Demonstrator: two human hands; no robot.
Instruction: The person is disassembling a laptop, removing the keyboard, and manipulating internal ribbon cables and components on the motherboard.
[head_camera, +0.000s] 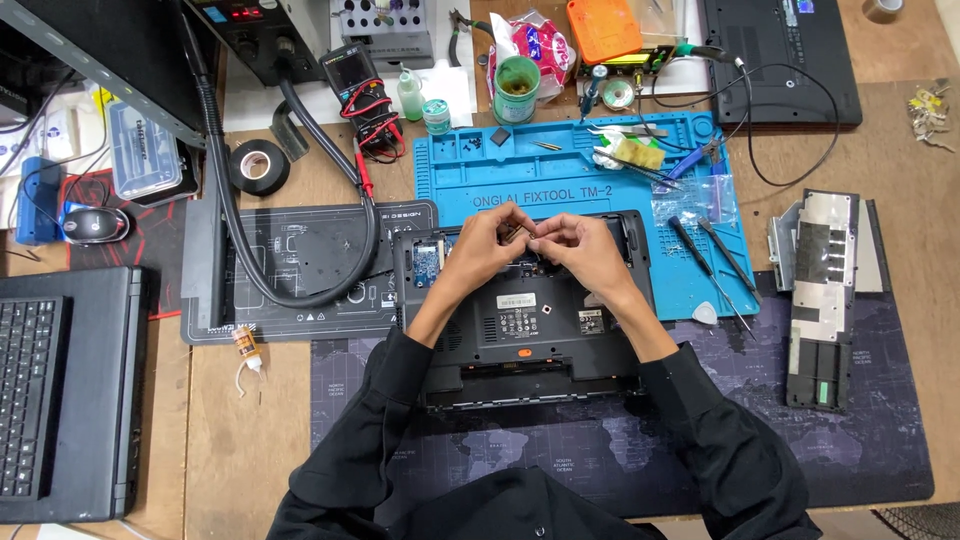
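An opened black laptop base (520, 330) lies upside down on a dark map-printed mat, its inner board partly exposed. Over its far edge, my left hand (487, 240) and my right hand (572, 243) meet and pinch a small brownish part (516, 232) between their fingertips. Both arms wear black sleeves. What the part is exactly stays too small to tell.
A blue repair mat (470, 175) holds screws, tweezers and a sponge. Two screwdrivers (715, 265) lie right of the laptop, removed cover panels (825, 290) farther right. A multimeter (362, 90), tape roll (260, 165), hose, mouse (95, 225) and second laptop (60, 390) stand left.
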